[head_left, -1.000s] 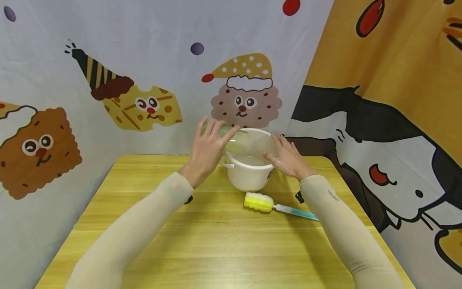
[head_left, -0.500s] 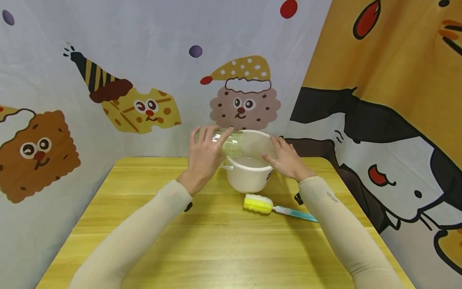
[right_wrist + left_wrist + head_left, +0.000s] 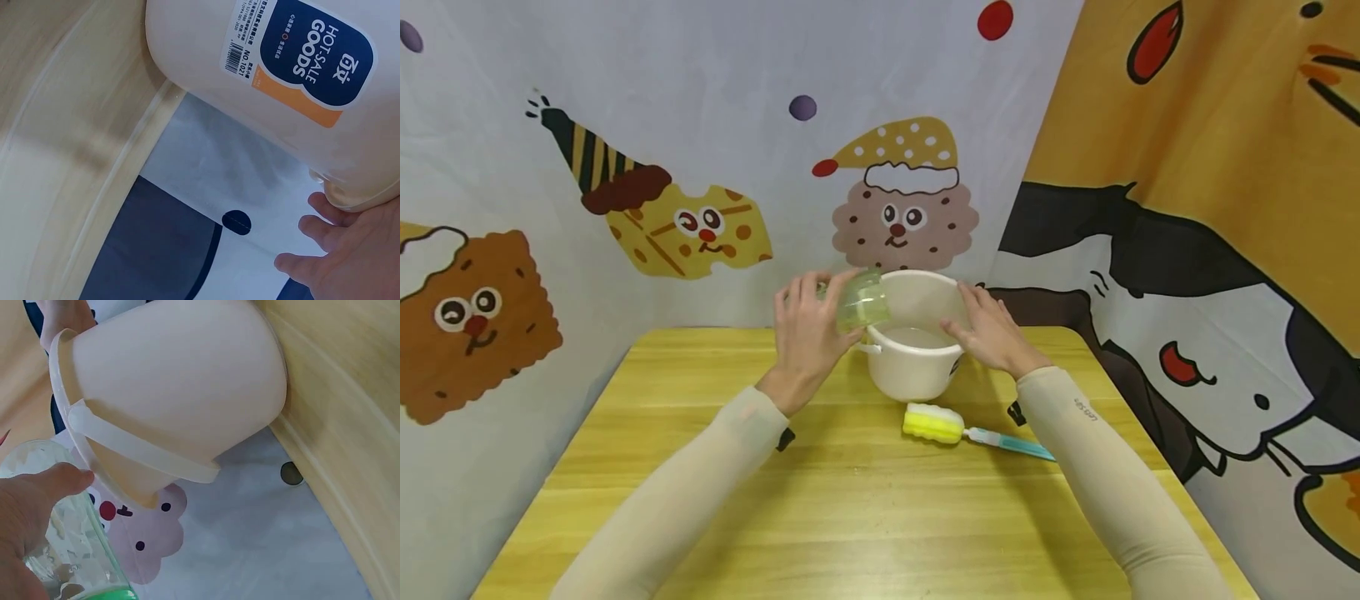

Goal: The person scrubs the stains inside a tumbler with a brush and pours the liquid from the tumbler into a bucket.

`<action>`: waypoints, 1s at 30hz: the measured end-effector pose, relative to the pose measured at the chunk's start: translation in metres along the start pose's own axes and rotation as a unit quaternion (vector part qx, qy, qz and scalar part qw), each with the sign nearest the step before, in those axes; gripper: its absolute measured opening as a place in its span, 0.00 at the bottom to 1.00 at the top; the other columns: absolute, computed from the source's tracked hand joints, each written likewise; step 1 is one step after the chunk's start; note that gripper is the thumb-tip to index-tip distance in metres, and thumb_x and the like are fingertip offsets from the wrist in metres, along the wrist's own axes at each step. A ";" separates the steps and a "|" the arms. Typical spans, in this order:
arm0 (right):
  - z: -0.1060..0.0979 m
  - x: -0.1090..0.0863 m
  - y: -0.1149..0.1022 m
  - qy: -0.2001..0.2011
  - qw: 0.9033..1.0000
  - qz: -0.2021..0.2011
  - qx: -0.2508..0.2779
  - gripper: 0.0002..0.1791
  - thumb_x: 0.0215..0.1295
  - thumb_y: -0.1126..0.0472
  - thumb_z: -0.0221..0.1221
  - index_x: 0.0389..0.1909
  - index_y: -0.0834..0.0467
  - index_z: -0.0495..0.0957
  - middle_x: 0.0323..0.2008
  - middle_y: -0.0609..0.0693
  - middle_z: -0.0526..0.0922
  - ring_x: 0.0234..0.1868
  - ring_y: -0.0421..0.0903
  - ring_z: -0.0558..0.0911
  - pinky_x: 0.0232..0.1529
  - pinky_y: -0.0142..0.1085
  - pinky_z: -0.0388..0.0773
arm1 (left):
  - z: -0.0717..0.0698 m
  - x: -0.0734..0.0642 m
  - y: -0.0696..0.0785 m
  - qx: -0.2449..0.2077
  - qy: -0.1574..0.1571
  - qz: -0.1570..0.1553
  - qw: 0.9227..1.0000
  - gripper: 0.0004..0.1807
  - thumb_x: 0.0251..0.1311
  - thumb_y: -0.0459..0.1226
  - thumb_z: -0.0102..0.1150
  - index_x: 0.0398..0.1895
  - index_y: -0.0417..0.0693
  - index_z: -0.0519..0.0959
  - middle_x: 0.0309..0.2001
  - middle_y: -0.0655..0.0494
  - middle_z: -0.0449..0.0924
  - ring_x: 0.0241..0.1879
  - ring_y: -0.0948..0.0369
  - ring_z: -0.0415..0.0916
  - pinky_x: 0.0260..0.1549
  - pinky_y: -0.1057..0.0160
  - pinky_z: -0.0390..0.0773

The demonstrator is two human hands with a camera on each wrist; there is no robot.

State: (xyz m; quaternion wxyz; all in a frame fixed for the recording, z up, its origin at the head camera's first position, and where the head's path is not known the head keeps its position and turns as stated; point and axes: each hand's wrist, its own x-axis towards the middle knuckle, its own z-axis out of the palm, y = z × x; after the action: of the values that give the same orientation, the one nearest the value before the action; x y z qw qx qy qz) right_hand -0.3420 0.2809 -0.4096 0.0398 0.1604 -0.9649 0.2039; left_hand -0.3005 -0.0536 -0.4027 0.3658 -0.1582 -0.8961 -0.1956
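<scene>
My left hand [image 3: 808, 329] grips a clear, greenish glass cup [image 3: 863, 302], tilted on its side at the left rim of a cream plastic bucket [image 3: 913, 375]. In the left wrist view the cup [image 3: 84, 550] has a faceted wall and a green end, with my thumb lying along it. Cloudy-looking liquid shows inside the bucket. My right hand [image 3: 992, 329] rests at the bucket's right rim, its fingers loosely extended. The right wrist view shows those fingers just outside the rim, beside the bucket's printed label [image 3: 319, 53].
A sponge brush [image 3: 932, 423] with a yellow-and-white head and blue handle lies in front of the bucket on the wooden table [image 3: 850, 517]. A cartoon-printed curtain [image 3: 700, 83] hangs behind the table. Small wet drops dot the tabletop.
My left hand has moved left and down, drawing the glass cup from over the bucket's opening back to its left rim. My right hand stays at the bucket's right rim.
</scene>
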 end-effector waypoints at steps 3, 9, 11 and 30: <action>0.000 0.000 0.000 0.002 1.000 -0.002 0.002 0.50 0.91 0.39 0.53 0.96 0.63 0.46 0.94 0.71 0.53 0.95 0.74 0.53 0.95 0.73 0.38 | 0.000 -0.003 -0.002 -0.026 0.008 -0.013 1.000 0.56 0.45 0.47 1.00 0.81 0.64 0.78 0.64 0.41 0.83 0.62 0.41 0.82 0.61 0.39 0.80; 0.000 0.001 -0.001 0.000 1.000 -0.001 0.005 0.50 0.92 0.39 0.52 0.96 0.63 0.45 0.94 0.71 0.52 0.95 0.74 0.53 0.96 0.73 0.38 | 0.000 -0.010 -0.007 -0.055 0.021 -0.031 0.998 0.56 0.45 0.50 1.00 0.79 0.57 0.79 0.62 0.40 0.84 0.62 0.41 0.83 0.57 0.40 0.81; 0.000 0.001 -0.001 -0.001 1.000 -0.001 0.006 0.50 0.92 0.38 0.52 0.96 0.63 0.45 0.94 0.71 0.52 0.95 0.74 0.53 0.96 0.73 0.38 | 0.000 -0.012 -0.009 -0.060 0.020 -0.035 0.997 0.56 0.45 0.51 1.00 0.79 0.57 0.79 0.62 0.41 0.84 0.61 0.41 0.83 0.56 0.41 0.82; 0.000 0.000 0.002 -0.001 1.000 -0.003 0.007 0.51 0.92 0.35 0.51 0.97 0.61 0.45 0.94 0.71 0.52 0.95 0.73 0.53 0.95 0.73 0.39 | -0.002 -0.038 -0.013 -0.088 -0.007 -0.074 0.993 0.53 0.54 0.59 0.93 0.78 0.46 0.78 0.60 0.41 0.84 0.52 0.43 0.85 0.46 0.43 0.90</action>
State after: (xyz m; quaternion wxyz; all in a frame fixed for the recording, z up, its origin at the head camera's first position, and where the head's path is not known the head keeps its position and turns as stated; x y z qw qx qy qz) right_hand -0.3423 0.2823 -0.4104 0.0386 0.1634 -0.9632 0.2101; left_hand -0.2785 -0.0712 -0.4317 0.3289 -0.1245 -0.8870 -0.2992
